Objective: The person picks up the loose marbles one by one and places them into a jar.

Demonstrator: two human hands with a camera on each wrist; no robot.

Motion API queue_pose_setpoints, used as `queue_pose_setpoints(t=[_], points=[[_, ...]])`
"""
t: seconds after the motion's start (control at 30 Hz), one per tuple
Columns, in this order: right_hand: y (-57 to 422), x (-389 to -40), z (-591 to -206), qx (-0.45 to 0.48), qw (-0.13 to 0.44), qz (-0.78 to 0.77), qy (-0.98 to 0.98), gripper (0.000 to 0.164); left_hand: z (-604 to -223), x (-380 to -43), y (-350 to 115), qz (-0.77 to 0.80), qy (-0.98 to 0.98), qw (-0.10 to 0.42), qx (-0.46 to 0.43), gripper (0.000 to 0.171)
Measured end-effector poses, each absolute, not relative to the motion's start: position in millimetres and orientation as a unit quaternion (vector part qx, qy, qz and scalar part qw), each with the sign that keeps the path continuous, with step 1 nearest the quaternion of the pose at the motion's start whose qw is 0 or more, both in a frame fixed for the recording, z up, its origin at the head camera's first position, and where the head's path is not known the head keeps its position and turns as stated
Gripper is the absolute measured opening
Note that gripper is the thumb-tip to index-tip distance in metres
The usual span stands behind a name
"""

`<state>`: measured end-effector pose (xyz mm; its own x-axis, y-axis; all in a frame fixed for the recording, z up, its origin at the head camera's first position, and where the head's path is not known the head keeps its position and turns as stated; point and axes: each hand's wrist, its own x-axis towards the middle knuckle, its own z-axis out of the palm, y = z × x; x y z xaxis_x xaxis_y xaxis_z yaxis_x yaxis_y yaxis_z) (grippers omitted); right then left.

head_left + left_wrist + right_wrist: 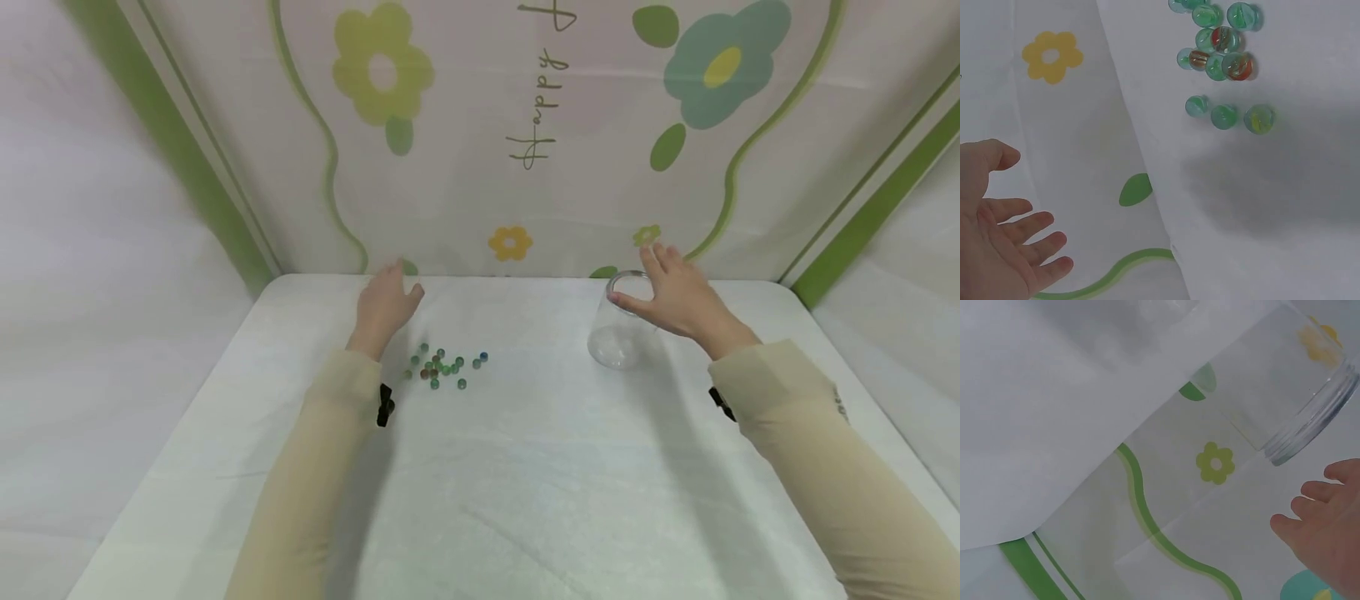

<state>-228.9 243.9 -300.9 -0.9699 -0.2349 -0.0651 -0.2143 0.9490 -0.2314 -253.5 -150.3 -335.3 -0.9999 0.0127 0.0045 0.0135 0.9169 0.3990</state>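
Note:
Several glass marbles, mostly green with some reddish ones and a blue one, lie in a loose cluster on the white table. My left hand is held beyond and left of them, fingers spread and holding nothing; in the left wrist view a gap separates it from the marbles. A clear glass jar stands upright on the right. Beside its top is my right hand, fingers extended and thumb apart. From the right wrist view, the fingers appear close to the ridged rim of the jar without gripping it.
Behind the white table hangs a pale backdrop with printed flowers, leaves and green lines. White cloth walls stand at left and right. A black band shows at the left wrist.

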Motion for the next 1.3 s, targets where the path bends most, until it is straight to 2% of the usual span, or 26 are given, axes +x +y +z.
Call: queue_pose_setpoints(t=[0.4,0.77,1.07,1.3], points=[[244,-225,-318,-0.112,0.042,-0.126,0.985,0.111,-351,-246,-155,-0.296,-0.953,-0.056,0.033,0.06],[246,-225,-328,-0.113,0.04,-0.123,0.985,0.122,-371,-234,-164,-0.365,-0.927,-0.072,0.04,0.056],[246,-225,-337,-0.114,0.031,-0.116,0.986,0.12,-387,-228,-171,-0.394,-0.913,-0.089,0.055,0.054],[246,-227,-339,-0.098,0.05,-0.134,0.985,0.119,-391,-224,-176,-0.402,-0.909,-0.093,0.06,0.053]])
